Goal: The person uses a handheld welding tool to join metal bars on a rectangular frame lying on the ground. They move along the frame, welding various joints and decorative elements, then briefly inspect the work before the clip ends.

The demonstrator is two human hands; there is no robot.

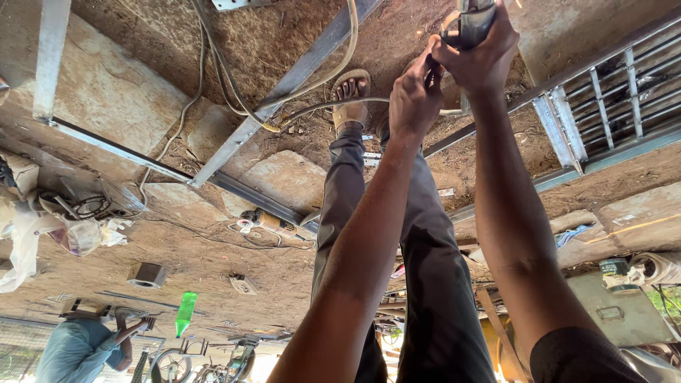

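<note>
1. Risk first: the power tool (472, 21) sits at the very top edge of the view, close above the person's own sandalled foot (351, 99). If the grip slips or the tool kicks, I'd judge that open toes are first in line.
2. Second worry: a pale cable (319, 78) loops across the dirt right beside that foot and runs toward the hands. A snag on the sandal could jerk the tool off line.
3. Right hand (482, 60): fingers wrapped tightly round the tool's grey body, fully closed, carrying its weight.
4. Left hand (413, 96): curled in just beside the right, fingertips at the tool's lower end. It looks closed on a side part, though I can't make out exactly which.
5. The working end is cropped, so it may be a grinder, but that's a guess.
6. Around them: a long steel section (234, 145) lies across the ground, a welded metal grille (610, 92) is off to the right, and another person (78, 347) crouches well apart near a green bottle (186, 312).
</note>
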